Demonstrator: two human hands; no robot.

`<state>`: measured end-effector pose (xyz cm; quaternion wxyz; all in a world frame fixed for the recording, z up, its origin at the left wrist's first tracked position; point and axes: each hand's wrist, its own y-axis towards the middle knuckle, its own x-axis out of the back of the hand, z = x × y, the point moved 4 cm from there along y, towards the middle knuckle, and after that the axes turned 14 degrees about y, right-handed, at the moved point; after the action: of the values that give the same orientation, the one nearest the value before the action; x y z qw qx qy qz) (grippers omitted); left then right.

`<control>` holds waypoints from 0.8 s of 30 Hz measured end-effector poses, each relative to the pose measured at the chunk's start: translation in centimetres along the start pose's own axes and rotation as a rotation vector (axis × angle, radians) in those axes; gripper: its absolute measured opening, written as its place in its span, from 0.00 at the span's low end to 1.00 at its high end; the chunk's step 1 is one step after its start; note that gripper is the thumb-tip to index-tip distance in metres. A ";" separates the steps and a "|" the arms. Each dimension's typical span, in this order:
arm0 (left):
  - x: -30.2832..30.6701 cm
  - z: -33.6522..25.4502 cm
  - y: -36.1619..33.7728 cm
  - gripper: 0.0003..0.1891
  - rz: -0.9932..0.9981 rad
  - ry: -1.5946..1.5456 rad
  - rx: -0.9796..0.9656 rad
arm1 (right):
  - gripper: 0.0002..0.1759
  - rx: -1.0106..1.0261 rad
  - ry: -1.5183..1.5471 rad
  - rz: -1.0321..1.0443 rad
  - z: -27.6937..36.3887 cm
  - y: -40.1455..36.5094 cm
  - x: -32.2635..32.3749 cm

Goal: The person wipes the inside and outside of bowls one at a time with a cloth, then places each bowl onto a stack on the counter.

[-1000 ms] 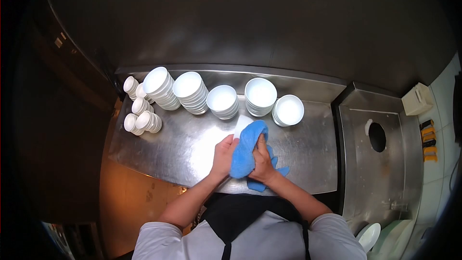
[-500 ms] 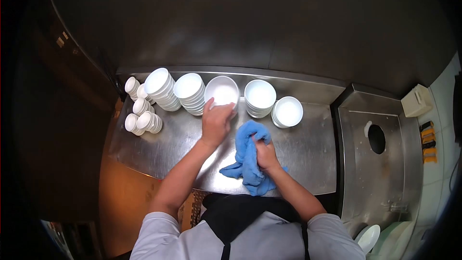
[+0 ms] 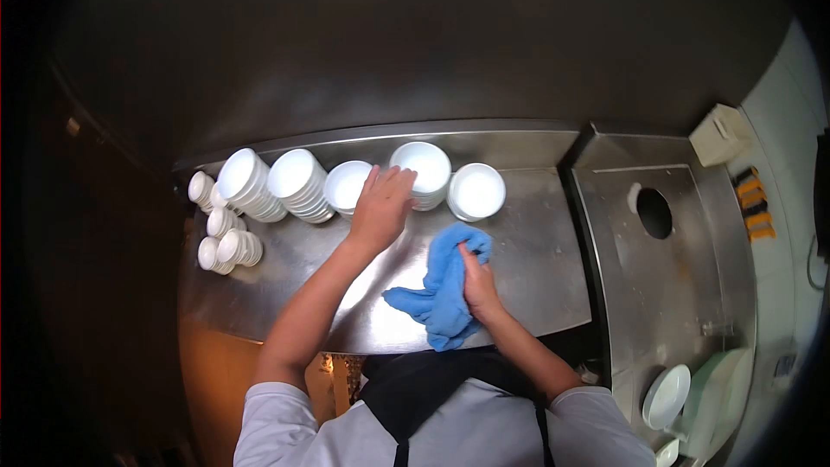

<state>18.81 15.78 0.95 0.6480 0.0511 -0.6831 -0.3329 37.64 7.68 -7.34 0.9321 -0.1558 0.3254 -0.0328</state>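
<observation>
My left hand [image 3: 383, 207] is over the steel counter [image 3: 536, 268], its fingers spread at the near side of a stack of white bowls [image 3: 421, 164]. Just left of those fingers is a white bowl [image 3: 348, 183], partly hidden by the hand. My right hand [image 3: 478, 284] grips a bunched blue cloth [image 3: 447, 290] that hangs down onto the counter. Right of the middle stack stands a shorter bowl stack [image 3: 476, 191]. Two tall, leaning bowl stacks [image 3: 246, 182] [image 3: 296, 180] stand to the left.
Several stacks of small white cups [image 3: 235, 247] stand at the counter's left end. To the right is a steel sink unit [image 3: 605, 233] with a dark round hole [image 3: 654, 213]. A white dish [image 3: 667, 397] lies at its near end. A dark wall [image 3: 415, 43] rises behind.
My left hand has left the bowl it was touching and moved right, toward the neighbouring stack. The view has shifted, so the counter and bowls appear farther left. My right hand still holds the cloth.
</observation>
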 end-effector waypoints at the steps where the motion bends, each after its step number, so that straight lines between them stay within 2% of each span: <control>1: -0.7 -0.9 0.8 0.24 0.040 -0.038 -0.114 | 0.18 0.013 -0.067 0.016 -0.9 0.2 0.5; 2: -2.1 -1.1 1.2 0.24 0.145 0.094 -0.158 | 0.19 0.036 -0.135 0.019 -1.8 0.5 1.2; 3: -3.4 -0.7 1.1 0.18 0.127 0.138 -0.221 | 0.20 0.010 -0.282 0.060 -2.8 0.5 1.7; 4: -4.9 0.1 1.3 0.14 0.280 0.155 -0.228 | 0.22 -0.010 -0.429 0.078 -3.8 0.7 2.5; 5: -8.3 1.9 0.7 0.09 0.387 0.039 -0.184 | 0.25 -0.050 -0.641 0.086 -3.0 0.3 1.9; 6: -6.5 1.4 1.4 0.07 0.366 0.143 -0.264 | 0.28 -0.090 -0.853 0.104 -2.1 -0.2 1.3; 7: -6.9 2.0 1.5 0.06 0.387 0.128 -0.270 | 0.30 -0.003 -0.723 0.059 -3.4 0.2 1.7; 8: -8.8 3.5 1.4 0.05 0.408 0.087 -0.247 | 0.31 0.105 -0.606 0.061 -1.6 -1.2 0.4; 9: -8.2 3.6 1.5 0.04 0.396 0.072 -0.240 | 0.31 0.089 -0.518 0.013 -0.6 -2.0 -0.3; 10: -9.8 4.8 1.8 0.05 0.420 0.096 -0.202 | 0.33 -0.025 -0.349 -0.026 -2.6 -0.5 0.4; 11: -10.7 6.3 1.7 0.07 0.306 -0.017 -0.230 | 0.35 0.114 -0.304 -0.060 -0.3 -2.5 -0.8; 12: -9.3 6.0 3.2 0.09 0.483 -0.027 -0.199 | 0.36 0.143 -0.249 -0.049 0.1 -2.8 -1.1; 13: -12.4 8.9 2.5 0.10 0.159 -0.151 -0.238 | 0.37 0.167 -0.197 -0.018 0.2 -3.0 -1.4; 15: -8.6 7.1 4.3 0.09 0.175 -0.180 -0.224 | 0.39 0.230 -0.148 0.007 1.0 -4.3 -2.0; 17: -9.8 8.7 4.3 0.12 0.127 -0.429 -0.120 | 0.41 0.285 -0.246 -0.137 0.3 -4.4 -1.4; 19: 0.6 3.2 2.7 0.14 0.078 -0.436 -0.056 | 0.37 0.389 -0.138 -0.148 0.3 -5.1 -2.0; 20: 5.1 -0.5 1.9 0.12 -0.037 -0.743 -0.019 | 0.37 0.545 -0.227 -0.163 -0.7 -4.6 -2.2; 22: 3.9 0.3 -1.7 0.11 -0.064 -0.383 -0.131 | 0.37 0.846 -0.416 -0.176 -3.0 -2.8 -2.8; 24: -0.9 -0.2 -6.3 0.13 -0.215 -0.594 -0.345 | 0.37 1.019 -0.613 -0.125 -2.0 -4.0 -5.3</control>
<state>16.86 11.25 -3.07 0.3815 -0.0865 -0.7663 -0.5096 32.37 4.19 -4.44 0.9371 0.2896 -0.0251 -0.1933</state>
